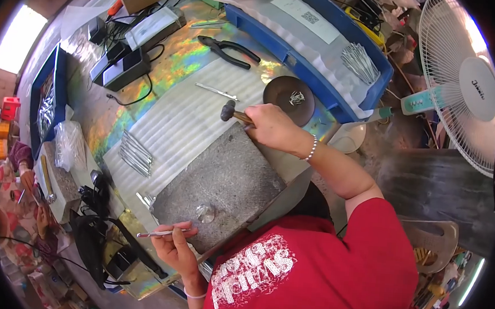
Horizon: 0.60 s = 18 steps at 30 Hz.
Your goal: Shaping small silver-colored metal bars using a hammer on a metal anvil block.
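My right hand (277, 129) is closed round the wooden handle of a small hammer with a dark head (227, 111), held over the far edge of a grey block (224, 170). Near the block's left front corner, my left hand (178, 253) pinches a slim metal rod (156, 233) lying roughly level, its rounded end pointing left. A shiny round patch (205, 212) marks the block's top. Several loose metal rods (136, 153) lie on ribbed white foam (176, 107) to the left. Beyond the hammer rest a single metal piece (216, 91) and a dark round dish (275, 94) of small metal pieces.
Black-handled pliers (231, 51) lie farther back. A foam-lined blue tray (260, 35) holds a bundle of metal rods (359, 62). A white fan (478, 86) stands right. At left are another blue tray (36, 93), a second hammer (47, 179) and a co-worker's hands (28, 179).
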Motion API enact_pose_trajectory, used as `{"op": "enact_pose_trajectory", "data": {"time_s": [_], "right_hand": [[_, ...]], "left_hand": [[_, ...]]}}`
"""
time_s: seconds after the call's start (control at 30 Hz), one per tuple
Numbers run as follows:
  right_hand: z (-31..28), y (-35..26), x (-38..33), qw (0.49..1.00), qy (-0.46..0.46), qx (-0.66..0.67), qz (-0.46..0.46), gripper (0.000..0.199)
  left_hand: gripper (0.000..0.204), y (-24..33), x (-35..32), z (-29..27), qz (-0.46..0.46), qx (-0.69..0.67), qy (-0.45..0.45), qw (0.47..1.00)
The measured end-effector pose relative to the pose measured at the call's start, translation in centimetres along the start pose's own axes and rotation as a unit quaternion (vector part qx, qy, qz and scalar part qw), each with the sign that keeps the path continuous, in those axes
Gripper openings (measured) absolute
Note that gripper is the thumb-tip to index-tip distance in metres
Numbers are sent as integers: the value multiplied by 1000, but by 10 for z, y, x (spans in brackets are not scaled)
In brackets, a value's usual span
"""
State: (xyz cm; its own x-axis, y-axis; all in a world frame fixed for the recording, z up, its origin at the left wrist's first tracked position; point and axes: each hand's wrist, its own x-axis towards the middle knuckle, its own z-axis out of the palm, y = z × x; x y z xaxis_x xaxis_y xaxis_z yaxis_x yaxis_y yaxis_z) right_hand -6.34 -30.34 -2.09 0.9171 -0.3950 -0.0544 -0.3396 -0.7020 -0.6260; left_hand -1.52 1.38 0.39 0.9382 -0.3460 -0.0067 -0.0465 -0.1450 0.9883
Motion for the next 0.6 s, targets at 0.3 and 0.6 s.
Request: {"op": "enact_pose_trajectory", "data": {"time_s": [0.3,0.6], "right_hand": [[-4,3,2,998,-25,-62,-1,17],[-27,-57,-67,944,87,309,72,14]], "left_hand": [[14,2,2,-1,-15,-7,-13,1000],[17,9,-5,-7,-24,-45,1,999]]}}
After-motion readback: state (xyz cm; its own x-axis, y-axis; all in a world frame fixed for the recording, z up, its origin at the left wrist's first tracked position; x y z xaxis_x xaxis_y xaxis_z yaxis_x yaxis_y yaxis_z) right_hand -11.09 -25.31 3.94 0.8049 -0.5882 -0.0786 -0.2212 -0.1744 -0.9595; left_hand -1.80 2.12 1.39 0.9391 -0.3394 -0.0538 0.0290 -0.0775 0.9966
